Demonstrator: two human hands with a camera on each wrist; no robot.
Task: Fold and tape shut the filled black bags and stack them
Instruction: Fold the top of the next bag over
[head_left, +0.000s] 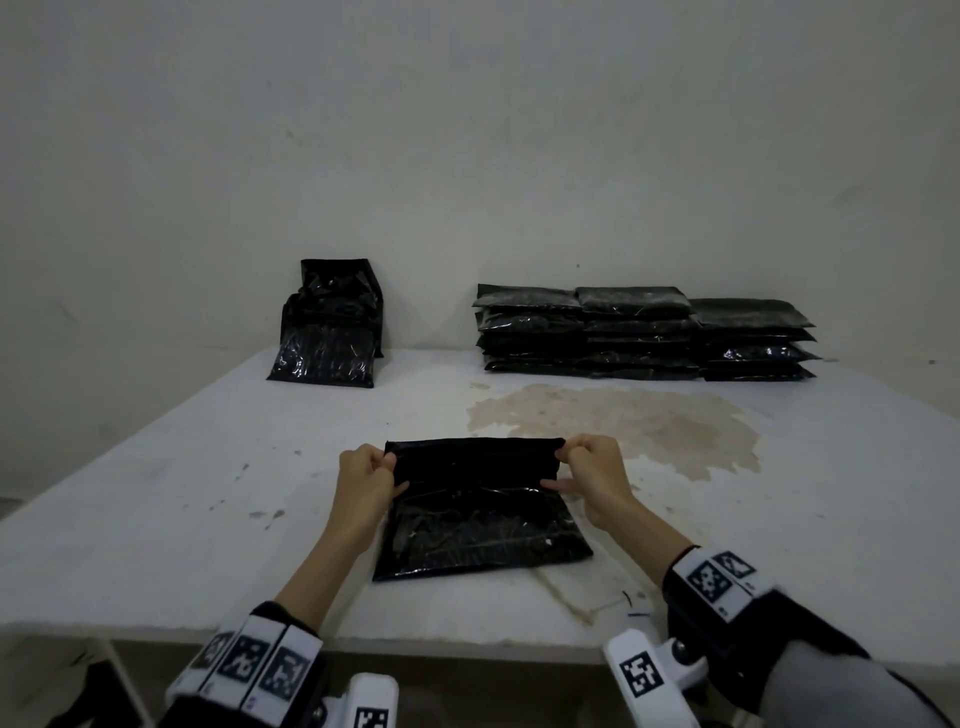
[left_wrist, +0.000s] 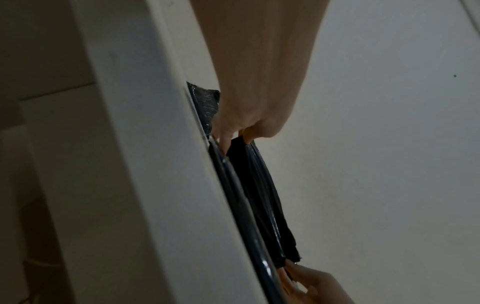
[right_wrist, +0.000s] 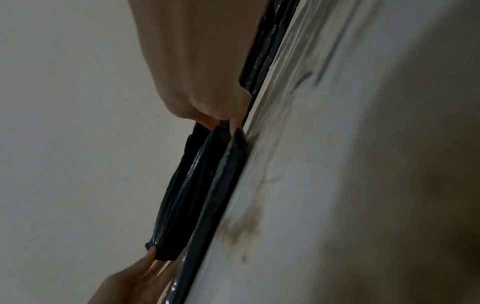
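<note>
I see both grips pinched on the bag (head_left: 483, 519) flap — left hand (head_left: 366, 486), right hand (head_left: 592, 480) — lifted off the counter (head_left: 156, 519).

Both forearms extend forward, roughly parallel, each wearing a wrist band with printed marker tags. The left hand (head_left: 366, 480) is curled, thumb and fingers pinching the left end of the black bag's (head_left: 478, 525) raised top flap. The right hand (head_left: 592, 475) mirrors it, fingers curled, pinching the flap's right end.
</note>
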